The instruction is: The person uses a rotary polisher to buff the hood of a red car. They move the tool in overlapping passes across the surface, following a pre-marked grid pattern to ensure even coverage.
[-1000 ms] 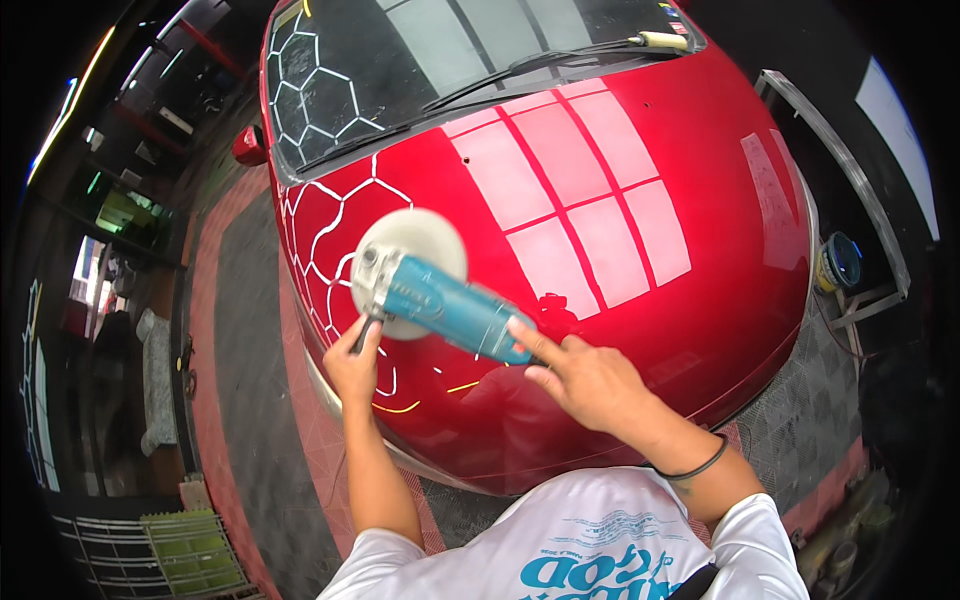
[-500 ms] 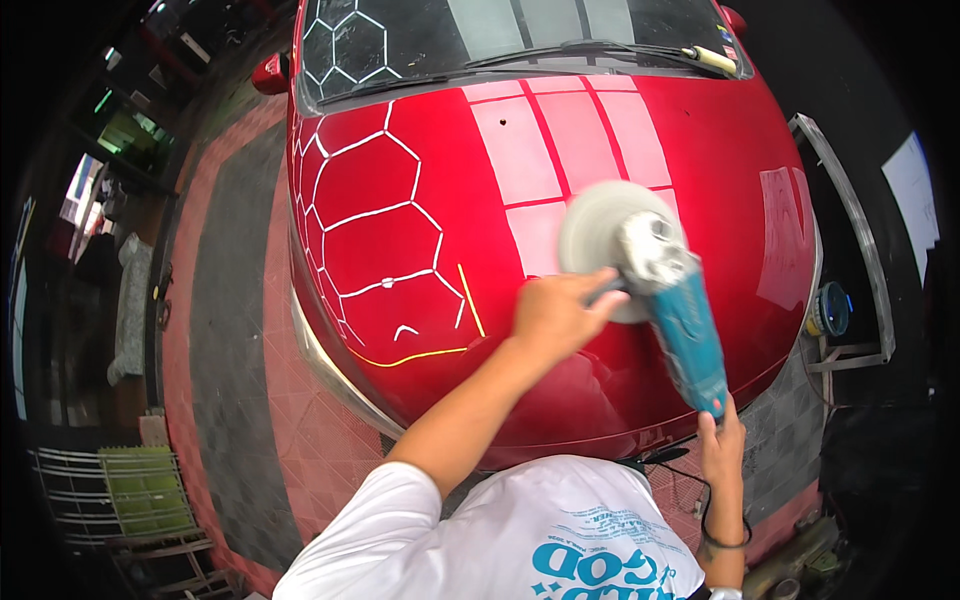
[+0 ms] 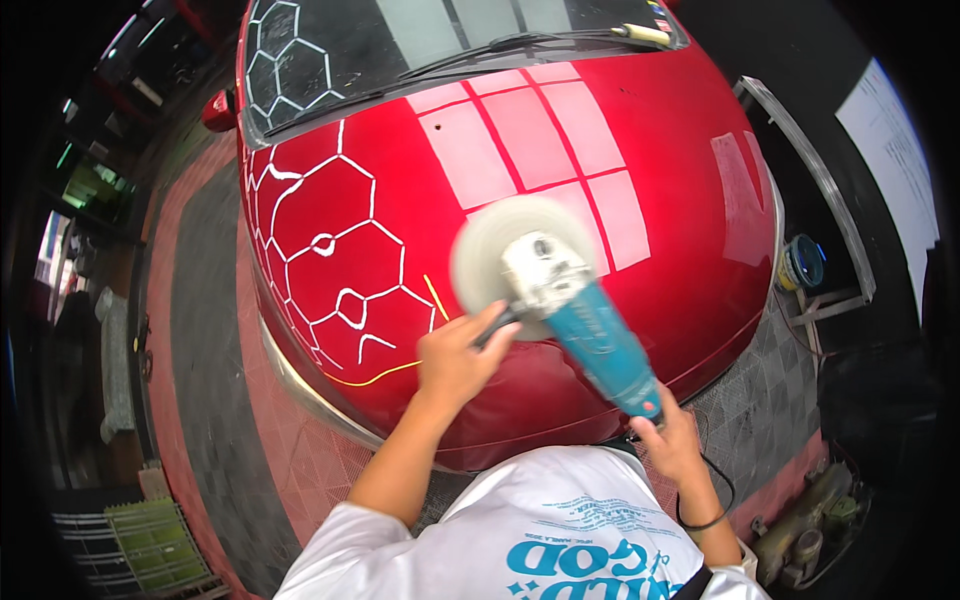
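Observation:
A teal power polisher (image 3: pixel 603 347) with a silver head lies across the red car hood (image 3: pixel 680 200). Its round white pad (image 3: pixel 490 245) is against the paint and blurred as if spinning. My left hand (image 3: pixel 460 355) is wrapped round the black side handle (image 3: pixel 495 328) near the head. At the rear end of the body, my right hand (image 3: pixel 672 440) grips the polisher, and a black cord (image 3: pixel 728 485) hangs by that wrist. Bright hexagon-shaped light reflections (image 3: pixel 345 190) show on the hood's left, and a striped window-like reflection lies beyond the pad.
A cream roller-like piece (image 3: pixel 640 35) rests at the windshield wiper (image 3: pixel 500 45). On the right stand a metal frame (image 3: pixel 815 165) and a round bucket (image 3: pixel 802 262). A green slatted rack (image 3: pixel 152 540) is at lower left, and dark machinery (image 3: pixel 808 540) at lower right.
The polisher has moved left across the hood, with both hands still on it. The whole car has shifted a little left in view.

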Tool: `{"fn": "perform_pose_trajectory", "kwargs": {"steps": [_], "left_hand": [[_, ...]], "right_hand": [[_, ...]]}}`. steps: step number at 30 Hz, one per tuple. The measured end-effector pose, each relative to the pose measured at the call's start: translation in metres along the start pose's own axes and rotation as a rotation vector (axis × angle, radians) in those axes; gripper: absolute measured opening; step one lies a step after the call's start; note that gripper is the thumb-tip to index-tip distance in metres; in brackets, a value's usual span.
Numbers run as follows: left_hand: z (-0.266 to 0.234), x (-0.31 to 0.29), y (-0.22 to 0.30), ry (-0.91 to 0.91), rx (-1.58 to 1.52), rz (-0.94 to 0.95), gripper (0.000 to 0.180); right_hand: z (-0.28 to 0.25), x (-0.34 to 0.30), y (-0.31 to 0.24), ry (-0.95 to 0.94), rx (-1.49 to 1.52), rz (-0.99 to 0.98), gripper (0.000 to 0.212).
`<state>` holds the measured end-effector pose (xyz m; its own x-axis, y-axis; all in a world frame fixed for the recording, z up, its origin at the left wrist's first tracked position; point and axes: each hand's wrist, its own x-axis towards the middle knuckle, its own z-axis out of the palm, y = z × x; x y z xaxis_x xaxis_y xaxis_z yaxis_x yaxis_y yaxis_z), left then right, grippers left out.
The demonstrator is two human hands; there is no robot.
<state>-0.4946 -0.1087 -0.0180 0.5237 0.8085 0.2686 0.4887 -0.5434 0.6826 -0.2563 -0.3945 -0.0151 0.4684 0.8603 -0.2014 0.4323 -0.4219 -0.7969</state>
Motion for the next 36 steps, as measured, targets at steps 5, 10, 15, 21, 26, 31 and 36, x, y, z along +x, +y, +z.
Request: {"fn": "perform_pose_trajectory", "kwargs": {"steps": [5,10,15,21,26,31,36], "left_hand": [[-0.078,-0.067,-0.089,0.265,0.012,-0.187,0.036],[-0.145,-0.059,-0.155,0.324,0.070,-0.261,0.038],[-0.165,0.037,-0.170,0.321,0.057,-0.143,0.037],[-0.121,0.171,-0.117,0.129,0.037,-0.025,0.038],[-0.025,0.270,-0.046,-0.027,-0.055,0.136,0.041],[0.094,0.351,0.040,-0.143,-0.032,0.262,0.041],[0.171,0.426,0.093,-0.149,-0.016,0.394,0.040]], "right_hand": [[0.059,0.032,-0.068,-0.324,-0.165,-0.191,0.092],[0.108,0.079,-0.125,-0.489,-0.187,-0.355,0.092],[0.099,0.132,-0.144,-0.503,-0.065,-0.437,0.093],[0.053,0.163,-0.125,-0.256,0.063,-0.408,0.089],[-0.024,0.179,-0.078,-0.092,0.204,-0.045,0.085],[-0.112,0.198,-0.022,0.128,0.320,0.039,0.087],[-0.162,0.239,0.010,0.262,0.214,0.021,0.079]]}}
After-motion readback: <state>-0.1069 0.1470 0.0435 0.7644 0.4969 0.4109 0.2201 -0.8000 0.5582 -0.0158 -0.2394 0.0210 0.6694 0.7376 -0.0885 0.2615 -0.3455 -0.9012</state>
